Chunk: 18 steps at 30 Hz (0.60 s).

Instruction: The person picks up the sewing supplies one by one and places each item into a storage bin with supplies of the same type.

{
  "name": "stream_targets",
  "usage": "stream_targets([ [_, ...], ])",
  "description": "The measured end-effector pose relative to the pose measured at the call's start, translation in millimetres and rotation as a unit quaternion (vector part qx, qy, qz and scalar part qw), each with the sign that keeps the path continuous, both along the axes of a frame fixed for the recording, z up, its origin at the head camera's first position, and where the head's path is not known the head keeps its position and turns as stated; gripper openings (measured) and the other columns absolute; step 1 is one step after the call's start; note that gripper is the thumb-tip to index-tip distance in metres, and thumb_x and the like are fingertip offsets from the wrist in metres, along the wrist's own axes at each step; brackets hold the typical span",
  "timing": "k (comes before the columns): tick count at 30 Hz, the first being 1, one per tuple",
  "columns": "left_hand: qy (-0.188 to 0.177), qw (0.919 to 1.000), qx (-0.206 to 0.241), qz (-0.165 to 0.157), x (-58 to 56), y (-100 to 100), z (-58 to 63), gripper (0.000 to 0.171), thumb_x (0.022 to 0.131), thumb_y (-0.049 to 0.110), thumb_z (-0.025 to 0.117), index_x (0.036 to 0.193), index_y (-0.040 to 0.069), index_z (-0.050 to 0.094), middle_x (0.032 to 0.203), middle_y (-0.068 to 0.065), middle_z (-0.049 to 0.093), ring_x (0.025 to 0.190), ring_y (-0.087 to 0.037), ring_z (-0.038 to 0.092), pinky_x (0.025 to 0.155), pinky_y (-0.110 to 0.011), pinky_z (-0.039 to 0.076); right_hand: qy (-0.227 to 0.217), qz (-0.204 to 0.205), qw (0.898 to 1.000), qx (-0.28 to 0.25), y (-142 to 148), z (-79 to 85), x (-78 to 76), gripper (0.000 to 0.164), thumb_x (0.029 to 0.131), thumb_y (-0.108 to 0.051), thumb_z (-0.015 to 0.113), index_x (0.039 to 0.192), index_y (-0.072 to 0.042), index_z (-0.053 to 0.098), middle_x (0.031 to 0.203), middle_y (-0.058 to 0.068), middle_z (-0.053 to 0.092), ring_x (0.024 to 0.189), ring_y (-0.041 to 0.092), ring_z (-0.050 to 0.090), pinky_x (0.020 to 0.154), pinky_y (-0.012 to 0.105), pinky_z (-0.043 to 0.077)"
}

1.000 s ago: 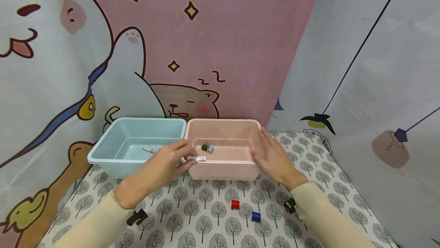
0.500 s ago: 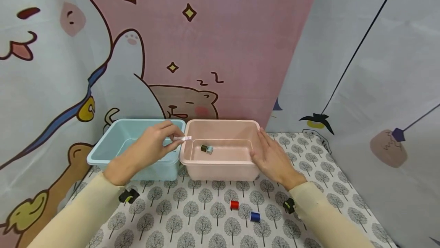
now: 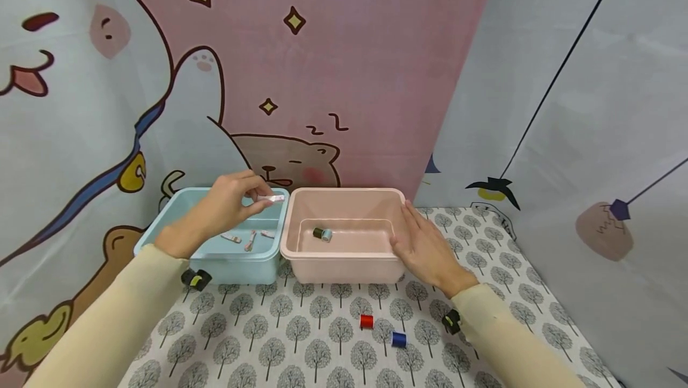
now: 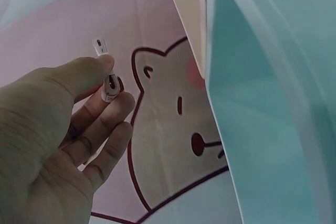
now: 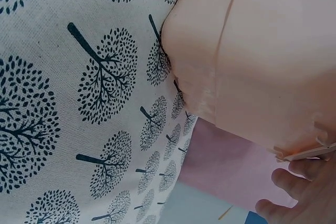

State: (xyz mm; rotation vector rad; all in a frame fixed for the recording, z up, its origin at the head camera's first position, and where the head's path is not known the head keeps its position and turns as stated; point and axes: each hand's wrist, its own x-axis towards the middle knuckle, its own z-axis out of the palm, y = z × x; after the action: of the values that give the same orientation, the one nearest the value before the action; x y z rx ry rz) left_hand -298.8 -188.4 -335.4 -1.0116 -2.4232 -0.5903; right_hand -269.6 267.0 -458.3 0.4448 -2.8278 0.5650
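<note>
My left hand (image 3: 228, 198) pinches a small slim white-and-pink piece (image 3: 272, 198) over the light blue bin (image 3: 206, 254). The left wrist view shows this piece (image 4: 109, 85) between thumb and fingertips, with loop-like ends; its exact kind is unclear. Similar small pieces (image 3: 249, 240) lie loose on the blue bin's floor. My right hand (image 3: 430, 251) rests, fingers straight, along the right side of the pink bin (image 3: 344, 268), its thumb near the front corner. Inside the pink bin lie a dark green thread spool (image 3: 318, 233) and a light blue spool (image 3: 326, 235), touching.
On the tree-print cloth (image 3: 295, 328) in front of the bins lie a red thread spool (image 3: 366, 322) and a blue thread spool (image 3: 398, 339). The two bins stand side by side against a printed curtain (image 3: 365, 77).
My left hand has lifted from the pink bin's front left edge and moved up and left over the blue bin, carrying the small piece. The right hand has stayed in place.
</note>
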Motion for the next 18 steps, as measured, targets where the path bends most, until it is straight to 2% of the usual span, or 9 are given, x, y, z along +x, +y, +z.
stream_targets([
  [4, -0.035, 0.999, -0.011, 0.027, -9.3, -6.9, 0.9, 0.009, 0.101, 0.008, 0.091, 0.108, 0.007, 0.085, 0.098, -0.007, 0.078, 0.09, -0.024, 0.076, 0.084, -0.05, 0.07, 0.001, 0.001, 1.0, -0.001, -0.2, 0.7, 0.1, 0.092, 0.118, -0.059, 0.042, 0.185, -0.001, 0.018, 0.196, 0.02, 0.015, 0.177, 0.052, 0.032, 0.144, 0.074, 0.029],
  [11, -0.071, 0.9953, -0.025, 0.061, -27.8, -17.3, 1.5, 0.007, 0.105, 0.011, 0.089, 0.108, 0.007, 0.085, 0.099, -0.01, 0.08, 0.091, -0.028, 0.076, 0.089, -0.055, 0.07, 0.003, 0.002, 1.0, 0.002, -0.2, 0.0, -0.2, 0.092, 0.118, -0.059, 0.043, 0.185, 0.0, 0.018, 0.196, 0.021, 0.016, 0.176, 0.053, 0.034, 0.144, 0.072, 0.031],
  [18, -0.127, 0.9872, -0.041, 0.088, -44.6, -25.6, -0.1, 0.011, 0.108, 0.016, 0.086, 0.114, 0.007, 0.084, 0.112, -0.014, 0.084, 0.103, -0.034, 0.078, 0.096, -0.058, 0.069, 0.003, 0.001, 1.0, -0.005, -0.3, -0.4, -0.3, 0.092, 0.118, -0.06, 0.042, 0.185, -0.001, 0.019, 0.196, 0.021, 0.016, 0.175, 0.053, 0.034, 0.144, 0.073, 0.03],
])
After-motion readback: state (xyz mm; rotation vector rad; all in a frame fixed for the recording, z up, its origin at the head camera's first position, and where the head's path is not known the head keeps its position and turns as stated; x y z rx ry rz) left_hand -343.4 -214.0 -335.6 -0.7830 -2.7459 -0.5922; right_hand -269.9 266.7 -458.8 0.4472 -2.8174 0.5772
